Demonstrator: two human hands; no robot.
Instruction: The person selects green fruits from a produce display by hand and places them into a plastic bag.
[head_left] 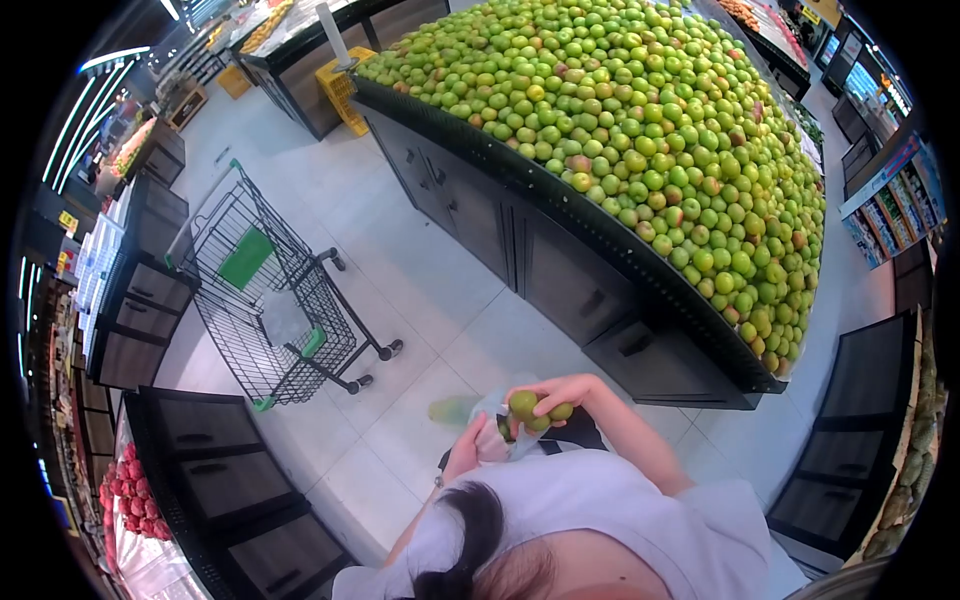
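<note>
My left hand (pixel 464 452) grips a thin clear plastic bag (pixel 490 412) in front of my body, its mouth held up. My right hand (pixel 566 390) is curled around several round green fruits (pixel 523 404), plum-like in look, just at the bag's opening. Some dark green fruit shows low inside the bag; how much it holds is hidden. Beyond my hands rises a large sloping display of loose green fruit (pixel 640 130), some with a reddish blush, in a black-edged stand (pixel 560 200).
A wire shopping cart (pixel 270 290) with green parts stands to the left, a pale plastic bag inside. Dark cabinets (pixel 225 465) line the near left, topped by red fruit (pixel 137 495). More dark cabinets (pixel 845 430) stand right. A yellow crate (pixel 340 90) sits behind the display's left corner.
</note>
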